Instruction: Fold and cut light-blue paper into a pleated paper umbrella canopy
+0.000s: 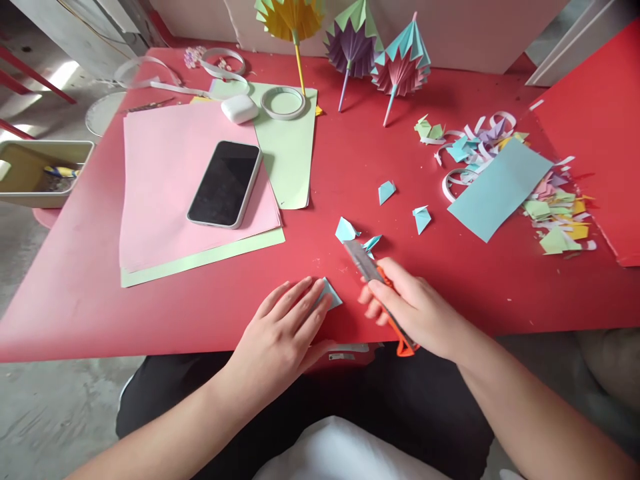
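My right hand is closed round an orange utility knife, whose grey blade points up and left toward small light blue paper pieces. My left hand lies flat with its fingers stretched out, the fingertips pressing a small light blue folded paper piece onto the red table near its front edge. Two more blue scraps lie a little farther back.
A black phone rests on pink paper over green sheets. A white earbud case and tape rolls lie behind. Three folded paper umbrellas stand at the back. A blue sheet and coloured scraps lie right; a tray left.
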